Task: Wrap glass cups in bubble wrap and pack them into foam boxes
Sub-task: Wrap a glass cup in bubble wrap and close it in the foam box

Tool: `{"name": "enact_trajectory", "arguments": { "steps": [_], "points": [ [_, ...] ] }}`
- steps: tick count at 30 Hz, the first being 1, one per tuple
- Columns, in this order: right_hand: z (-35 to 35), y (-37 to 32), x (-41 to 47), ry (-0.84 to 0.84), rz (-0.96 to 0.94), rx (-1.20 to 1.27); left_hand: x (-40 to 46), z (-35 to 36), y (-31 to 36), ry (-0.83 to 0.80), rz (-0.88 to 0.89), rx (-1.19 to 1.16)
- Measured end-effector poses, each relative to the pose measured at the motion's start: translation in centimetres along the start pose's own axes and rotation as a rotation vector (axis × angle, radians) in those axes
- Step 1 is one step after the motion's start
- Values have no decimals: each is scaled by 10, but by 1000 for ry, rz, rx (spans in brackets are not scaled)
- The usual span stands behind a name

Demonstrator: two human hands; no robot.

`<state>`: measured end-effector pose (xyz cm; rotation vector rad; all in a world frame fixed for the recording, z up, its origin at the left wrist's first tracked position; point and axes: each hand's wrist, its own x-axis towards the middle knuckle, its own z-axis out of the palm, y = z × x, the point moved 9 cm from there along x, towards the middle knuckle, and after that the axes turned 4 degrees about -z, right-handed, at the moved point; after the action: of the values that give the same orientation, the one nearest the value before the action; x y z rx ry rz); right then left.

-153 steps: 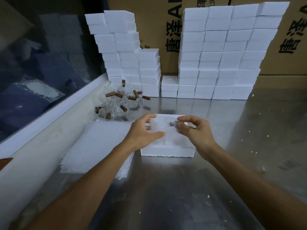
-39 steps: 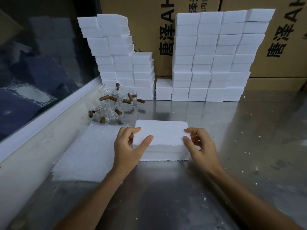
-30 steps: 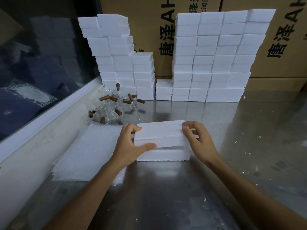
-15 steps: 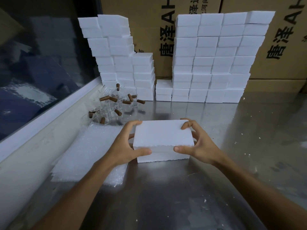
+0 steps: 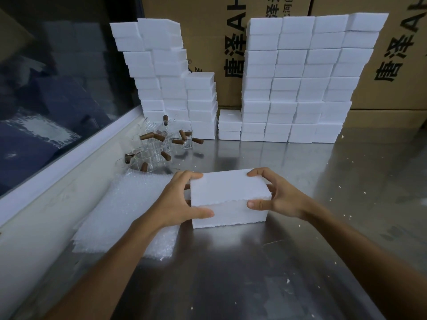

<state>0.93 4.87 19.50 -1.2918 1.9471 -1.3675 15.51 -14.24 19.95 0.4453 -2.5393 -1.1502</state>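
Both hands, left hand (image 5: pixel 175 202) and right hand (image 5: pixel 280 197), grip the closed rectangular white grainy foam box (image 5: pixel 227 197), thumbs front, fingers behind, on the scuffed reflective steel table (image 5: pixel 288 262) beside dimpled clear bubble wrap (image 5: pixel 129 204).

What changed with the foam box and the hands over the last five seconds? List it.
The foam box was open, both hands working inside it; a lid was then set on and pressed down. Now the left hand and right hand grip the closed box by its sides. The bubble wrap, glass cups and foam stacks stayed put.
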Motion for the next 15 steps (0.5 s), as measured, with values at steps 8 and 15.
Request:
{"name": "enact_trajectory", "arguments": {
  "steps": [8,15],
  "points": [
    [0,7,3,-49,48,-119,5,8,-3,-134,-74,26],
    [2,5,0,-41,48,-149,10,10,-11,-205,-129,-48]
  ]
}}
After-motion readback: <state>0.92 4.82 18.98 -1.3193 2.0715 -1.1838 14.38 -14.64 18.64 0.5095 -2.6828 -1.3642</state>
